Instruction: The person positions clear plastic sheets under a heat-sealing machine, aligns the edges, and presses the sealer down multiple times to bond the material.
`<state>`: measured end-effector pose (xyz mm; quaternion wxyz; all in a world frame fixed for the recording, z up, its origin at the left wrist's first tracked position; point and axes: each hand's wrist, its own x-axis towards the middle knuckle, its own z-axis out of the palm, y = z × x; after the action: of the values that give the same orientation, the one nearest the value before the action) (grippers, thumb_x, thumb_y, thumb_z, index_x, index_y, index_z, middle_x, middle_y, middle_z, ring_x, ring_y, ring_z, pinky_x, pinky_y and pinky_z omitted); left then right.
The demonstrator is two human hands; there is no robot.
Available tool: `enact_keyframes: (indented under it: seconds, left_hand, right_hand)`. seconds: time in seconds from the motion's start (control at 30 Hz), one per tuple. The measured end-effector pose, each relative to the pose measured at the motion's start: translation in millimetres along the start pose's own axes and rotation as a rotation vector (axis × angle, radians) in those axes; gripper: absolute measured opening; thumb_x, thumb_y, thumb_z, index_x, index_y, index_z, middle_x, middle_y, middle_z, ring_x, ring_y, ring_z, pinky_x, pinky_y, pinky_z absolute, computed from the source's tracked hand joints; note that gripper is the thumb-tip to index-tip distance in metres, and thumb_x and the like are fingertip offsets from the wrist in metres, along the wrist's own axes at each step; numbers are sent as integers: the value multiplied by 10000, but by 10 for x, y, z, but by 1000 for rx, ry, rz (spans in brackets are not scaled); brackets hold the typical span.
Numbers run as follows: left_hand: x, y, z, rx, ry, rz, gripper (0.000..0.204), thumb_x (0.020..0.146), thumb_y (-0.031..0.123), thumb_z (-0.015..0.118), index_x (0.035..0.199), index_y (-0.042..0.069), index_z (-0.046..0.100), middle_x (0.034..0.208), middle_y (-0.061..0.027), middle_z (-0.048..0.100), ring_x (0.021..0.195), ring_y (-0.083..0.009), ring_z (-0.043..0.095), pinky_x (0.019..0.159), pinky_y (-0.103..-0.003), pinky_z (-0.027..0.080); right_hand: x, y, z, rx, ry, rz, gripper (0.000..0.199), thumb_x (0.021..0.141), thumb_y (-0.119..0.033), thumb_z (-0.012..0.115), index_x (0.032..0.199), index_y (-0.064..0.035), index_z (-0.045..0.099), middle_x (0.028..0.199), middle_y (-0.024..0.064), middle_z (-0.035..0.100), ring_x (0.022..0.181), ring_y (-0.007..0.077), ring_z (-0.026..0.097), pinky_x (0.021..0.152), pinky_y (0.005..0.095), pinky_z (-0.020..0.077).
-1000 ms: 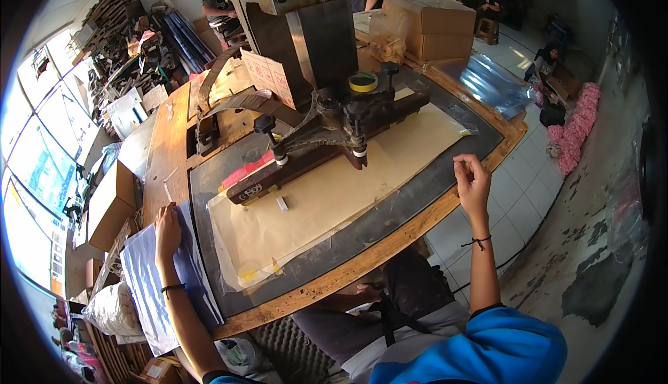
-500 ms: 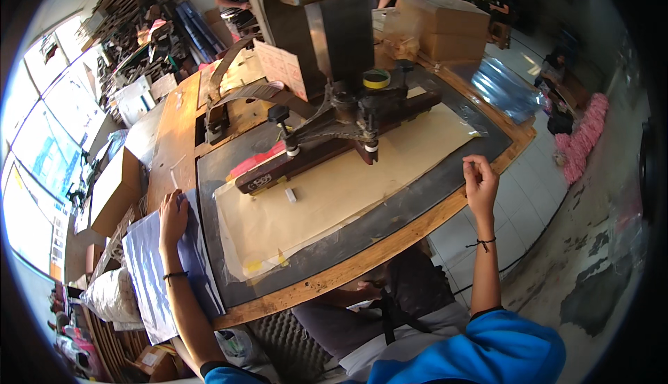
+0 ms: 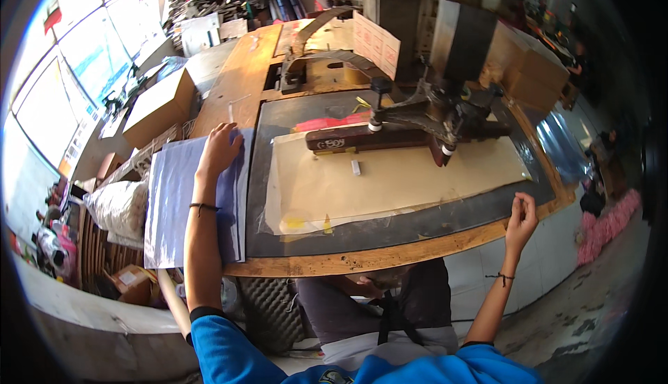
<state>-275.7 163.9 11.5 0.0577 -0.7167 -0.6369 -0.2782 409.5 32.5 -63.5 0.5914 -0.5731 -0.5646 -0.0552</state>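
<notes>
My left hand lies flat, fingers apart, on a stack of pale lilac sheets at the left end of the wooden workbench. My right hand hovers at the bench's front right edge, fingers loosely curled, holding nothing visible. Between the hands a dark mat carries a cream sheet under clear film. A dark press head with knobbed handles sits over the cream sheet's far edge.
A large machine column rises behind the press. Cardboard boxes and clutter stand at the left by the windows. A white sack lies beside the lilac sheets. More boxes are at the far right.
My view has shifted left and closer to the bench. My left hand stays on the lilac sheets; my right hand stays at the front right edge.
</notes>
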Motion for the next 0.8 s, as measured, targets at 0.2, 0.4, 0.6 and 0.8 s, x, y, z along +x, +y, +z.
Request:
enact_keyframes:
  seconds: [0.2,0.4,0.6,0.8]
  left_hand:
    - [39,170,-42,-10,-74,-100,528,890,316,757,1252,-54,655,1147,-236,696,1152,-389,633,1033,-428,494]
    - [19,182,156,140,-125,-135,759,875,587,722,1262,-61,636,1339,-239,551,1315,-404,457,1144,-479,365]
    - [76,152,175,25,-176,-167,559,914,372,726,1285,-34,628,1290,-237,593,1281,-411,527,1104,-460,433]
    - [118,224,195,-52,-149,-137,455,889,250,718,1244,-30,663,1236,-236,647,1195,-399,611,1066,-448,473]
  right_hand:
    - [16,48,-34,-47,-16,13,86,1024,-113,640,1039,-41,685,687,-57,385,613,55,323,533,277,248]
    - [27,56,-20,-58,-11,14,78,1018,-99,640,1034,-41,688,669,-46,363,595,69,317,525,292,241]
    - [7,47,-27,-39,-17,23,80,1024,-101,638,1045,-38,683,673,-51,363,602,62,317,529,282,248]
    - [-4,45,-43,-42,-29,31,90,1035,-108,630,1066,-37,676,695,-62,372,620,52,314,540,261,262]
